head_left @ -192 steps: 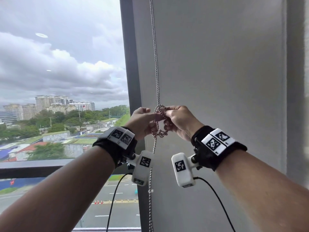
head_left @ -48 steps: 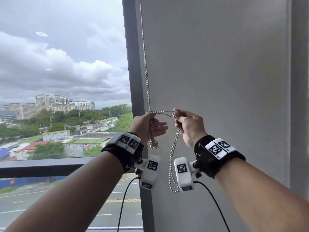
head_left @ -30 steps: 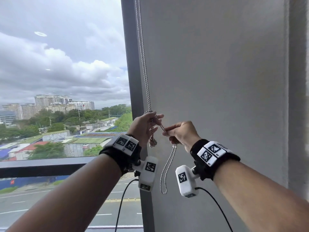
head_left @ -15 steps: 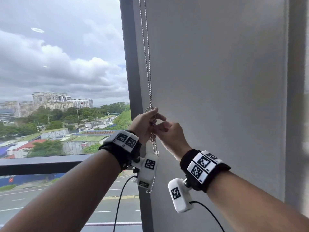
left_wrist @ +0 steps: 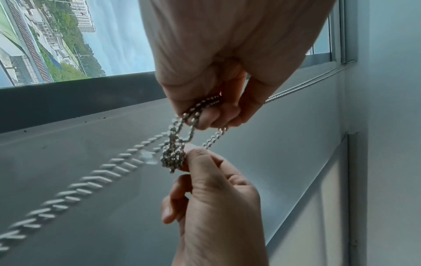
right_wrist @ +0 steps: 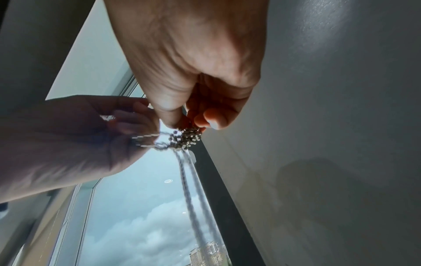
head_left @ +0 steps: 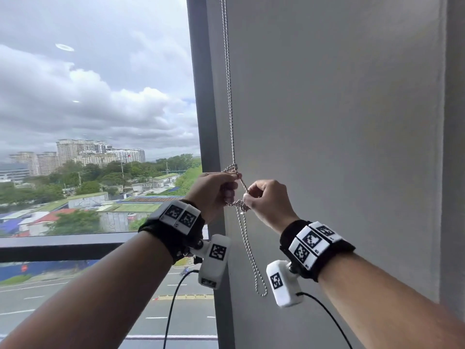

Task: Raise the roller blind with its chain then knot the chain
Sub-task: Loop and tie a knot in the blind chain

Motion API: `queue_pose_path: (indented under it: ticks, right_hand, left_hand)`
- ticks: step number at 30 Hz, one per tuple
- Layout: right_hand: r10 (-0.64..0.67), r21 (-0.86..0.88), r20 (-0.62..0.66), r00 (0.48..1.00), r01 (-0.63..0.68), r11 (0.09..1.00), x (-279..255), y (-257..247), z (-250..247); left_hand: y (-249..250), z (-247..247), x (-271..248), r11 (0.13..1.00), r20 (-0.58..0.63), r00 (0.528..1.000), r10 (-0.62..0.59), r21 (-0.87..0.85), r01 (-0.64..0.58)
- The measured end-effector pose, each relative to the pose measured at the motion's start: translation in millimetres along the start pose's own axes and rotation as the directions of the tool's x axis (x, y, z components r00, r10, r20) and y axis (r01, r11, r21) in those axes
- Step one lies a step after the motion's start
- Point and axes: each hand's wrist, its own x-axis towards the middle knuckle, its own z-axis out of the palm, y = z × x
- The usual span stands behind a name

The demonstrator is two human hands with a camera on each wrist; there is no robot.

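A silver bead chain [head_left: 229, 96] hangs down in front of the grey wall, just right of the dark window frame. At chest height it bunches into a knot [head_left: 239, 204]. My left hand [head_left: 216, 191] grips the chain strands just above and left of the knot, fingers curled round them [left_wrist: 200, 108]. My right hand [head_left: 266, 200] pinches the knotted clump [left_wrist: 173, 158] between thumb and fingers [right_wrist: 187, 136]. Below the hands a loop of chain [head_left: 254, 268] hangs free. The roller blind itself is out of view.
The dark window frame post [head_left: 201, 96] stands left of the chain, with glass and a city view beyond. A dark horizontal rail [head_left: 63, 245] crosses the window low down. The grey wall [head_left: 339, 122] fills the right side.
My hands moved slightly apart from where they met half a second ago. The right hand now pinches the knot lower down, and a long loop of chain hangs below it.
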Motion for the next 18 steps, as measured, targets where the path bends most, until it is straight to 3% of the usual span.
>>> queue_pose_path:
  ticks: [4, 7, 11, 16, 18]
  right_hand:
    - [0.023, 0.006, -0.035, 0.999, -0.023, 1.000, 3, 7, 2]
    - [0.026, -0.009, -0.039, 0.999, -0.026, 1.000, 4, 10, 4]
    - [0.077, 0.030, -0.054, 0.996, -0.076, 0.997, 5, 17, 5]
    - [0.087, 0.062, -0.035, 0.996, -0.084, 0.994, 5, 20, 4]
    - [0.078, 0.059, -0.019, 0.997, -0.077, 0.995, 5, 23, 4]
  left_hand:
    - [4, -10, -3, 0.999, -0.052, 0.998, -0.035, -0.013, 0.034]
    - [-3, -16, -4, 0.989, -0.108, 0.994, 0.011, 0.147, 0.005]
    - [-21, -25, -13, 0.916, -0.068, 0.997, -0.025, 0.398, 0.050]
    - [-36, -37, -18, 0.877, -0.017, 0.997, -0.081, 0.474, 0.079]
    - [-35, -38, -21, 0.899, 0.004, 0.996, -0.091, 0.430, 0.081]
